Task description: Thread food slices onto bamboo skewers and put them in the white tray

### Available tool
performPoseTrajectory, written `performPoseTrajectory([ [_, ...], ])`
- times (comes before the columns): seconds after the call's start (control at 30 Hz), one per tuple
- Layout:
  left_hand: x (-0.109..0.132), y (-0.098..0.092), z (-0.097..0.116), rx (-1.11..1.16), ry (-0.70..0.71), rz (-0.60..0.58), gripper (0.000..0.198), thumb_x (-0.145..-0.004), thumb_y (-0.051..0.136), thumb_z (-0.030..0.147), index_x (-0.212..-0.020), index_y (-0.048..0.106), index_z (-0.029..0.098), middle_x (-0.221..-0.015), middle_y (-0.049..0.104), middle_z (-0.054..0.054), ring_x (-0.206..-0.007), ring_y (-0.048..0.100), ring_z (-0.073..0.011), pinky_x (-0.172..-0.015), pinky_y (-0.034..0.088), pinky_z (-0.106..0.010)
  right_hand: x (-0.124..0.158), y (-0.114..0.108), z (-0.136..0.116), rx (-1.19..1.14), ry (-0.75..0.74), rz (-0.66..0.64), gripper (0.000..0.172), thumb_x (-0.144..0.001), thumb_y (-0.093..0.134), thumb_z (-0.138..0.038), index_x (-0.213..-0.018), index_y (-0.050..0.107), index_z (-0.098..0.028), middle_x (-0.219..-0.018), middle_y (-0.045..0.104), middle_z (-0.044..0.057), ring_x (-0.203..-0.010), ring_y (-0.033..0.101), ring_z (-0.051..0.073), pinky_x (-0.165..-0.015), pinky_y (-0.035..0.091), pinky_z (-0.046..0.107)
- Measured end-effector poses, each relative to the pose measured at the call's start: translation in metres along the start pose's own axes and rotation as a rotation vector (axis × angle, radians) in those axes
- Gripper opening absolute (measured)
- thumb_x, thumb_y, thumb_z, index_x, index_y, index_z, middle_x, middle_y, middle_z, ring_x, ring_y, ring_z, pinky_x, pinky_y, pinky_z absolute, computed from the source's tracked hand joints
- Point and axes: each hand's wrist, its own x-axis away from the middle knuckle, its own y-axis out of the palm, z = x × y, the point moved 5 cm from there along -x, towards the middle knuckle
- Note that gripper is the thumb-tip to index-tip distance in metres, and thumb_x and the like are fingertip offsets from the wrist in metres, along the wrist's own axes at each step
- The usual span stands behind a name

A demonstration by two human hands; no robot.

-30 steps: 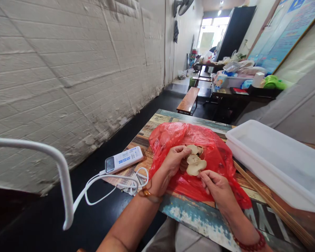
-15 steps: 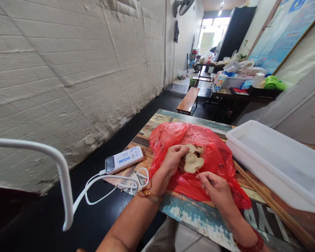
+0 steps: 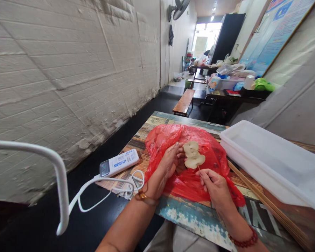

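My right hand (image 3: 214, 183) pinches the lower end of a thin wooden skewer (image 3: 198, 168). Pale, round, thin food slices (image 3: 194, 160) are threaded on it, one above the other; I cannot make out which food they are. Close to the left edge of the slices is my left hand (image 3: 170, 160), its fingers loosely curled and apart. Whether its fingertips touch the slices is unclear. Both hands are over a crumpled red plastic bag (image 3: 162, 134) spread on the patterned table (image 3: 185, 214).
A long white plastic tub (image 3: 271, 164) stands at the right, with a bundle of wooden skewers (image 3: 271, 206) beside it. A power bank (image 3: 120, 162) with a white cable (image 3: 94, 209) lies at the left edge. Beyond are a wooden bench (image 3: 184, 101) and a cluttered table (image 3: 225, 92).
My left hand has loosened from the slices and shifted slightly left. The skewered slices now stand out singly above the bag, held by my right hand. The view has turned slightly.
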Motion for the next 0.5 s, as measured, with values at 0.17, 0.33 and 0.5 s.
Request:
performPoseTrajectory([
  [0.17,0.006,0.011,-0.016,-0.074,-0.113,-0.154,0.041,-0.062,0.075,0.048,-0.08,0.064,0.012,-0.072,0.06,-0.003,-0.062,0.054,-0.0107,-0.06,0.041,-0.023,-0.003,-0.001,-0.002,-0.211,0.006,0.034,0.031,-0.078,0.06,-0.051,-0.078,0.064,-0.02,-0.055,0.049,-0.004,-0.043,0.043,0.01,-0.041,0.032,0.021],
  [0.33,0.009,0.018,-0.02,-0.1,-0.078,-0.191,0.036,-0.056,0.082,0.033,-0.081,0.069,0.011,-0.078,0.065,-0.006,-0.07,0.055,-0.0112,-0.069,0.04,-0.023,-0.006,0.006,0.0,-0.266,0.002,0.006,0.035,-0.078,0.061,-0.051,-0.079,0.065,-0.017,-0.056,0.049,-0.004,-0.043,0.043,0.008,-0.042,0.032,0.02],
  [0.5,0.005,0.012,-0.021,-0.078,-0.053,-0.062,0.034,-0.056,0.082,0.034,-0.075,0.07,0.009,-0.071,0.066,-0.006,-0.064,0.056,-0.0115,-0.065,0.041,-0.023,-0.007,0.011,0.002,-0.229,0.0,-0.028,0.033,-0.079,0.061,-0.049,-0.083,0.067,-0.016,-0.058,0.053,-0.003,-0.046,0.047,0.009,-0.045,0.035,0.021],
])
